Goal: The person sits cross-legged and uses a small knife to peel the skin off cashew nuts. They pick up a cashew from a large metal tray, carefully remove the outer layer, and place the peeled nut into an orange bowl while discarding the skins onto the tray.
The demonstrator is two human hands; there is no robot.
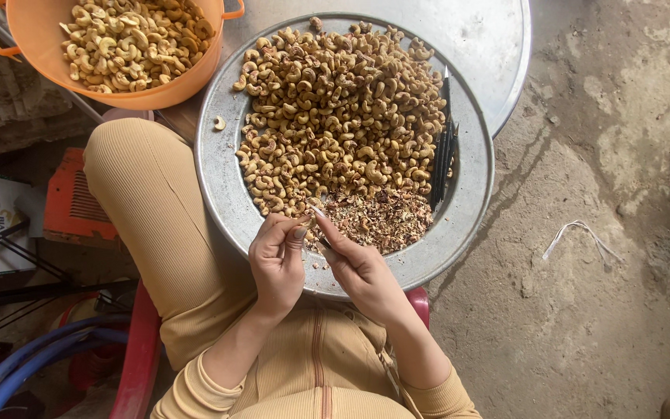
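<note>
An orange bucket (118,46) of cashews sits beside the metal tray (222,178) heaped with nuts, where the left hand (277,260) pinches a cashew (302,230) and the right hand (362,268) grips a small knife (319,217) against it.

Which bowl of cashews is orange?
The plastic tub at the top left, full of cashews, is orange. The wide metal tray under both hands is plain grey.

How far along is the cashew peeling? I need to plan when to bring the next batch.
Done: the orange plastic tub holds pale peeled cashews, and brown skin scraps lie on the round metal tray. In hand: the left hand holds one nut while the right hand works a thin blade on it. Left: a large heap of unpeeled cashews, so much remains.
</note>
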